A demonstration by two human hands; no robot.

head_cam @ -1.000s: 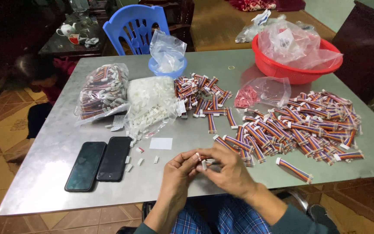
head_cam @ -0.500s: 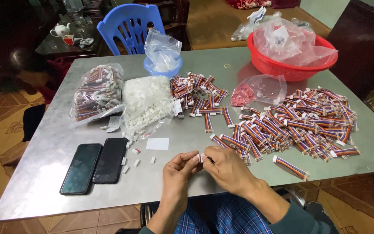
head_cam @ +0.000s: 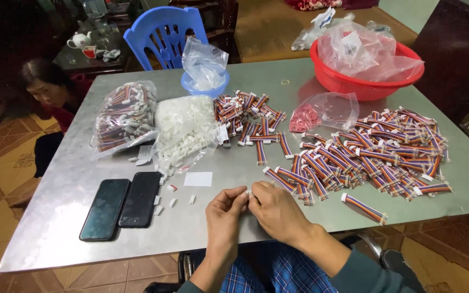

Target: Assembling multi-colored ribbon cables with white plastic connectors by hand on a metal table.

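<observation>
Two hands meet at the near edge of the bench (head_cam: 55, 239). The left hand (head_cam: 225, 209) and the right hand (head_cam: 279, 209) both pinch with their fingertips one small white connector piece (head_cam: 248, 192), which is held between them, just above the metal surface. It is too small to tell its long axis.

Just beyond the right hand lies the large heap of striped ribbon cables (head_cam: 375, 154); the nearest cables point roughly toward the hands, so the right hand is the nearer one to them. One single cable (head_cam: 363, 208) lies apart, to the right of this hand.

Some loose white pieces (head_cam: 172, 195) lie to the left, near two dark phones (head_cam: 123, 203). Farther away are a bag of white connectors (head_cam: 183, 133), a bag of cables (head_cam: 125, 114), a red basin (head_cam: 365, 81) and a blue chair (head_cam: 161, 35).
</observation>
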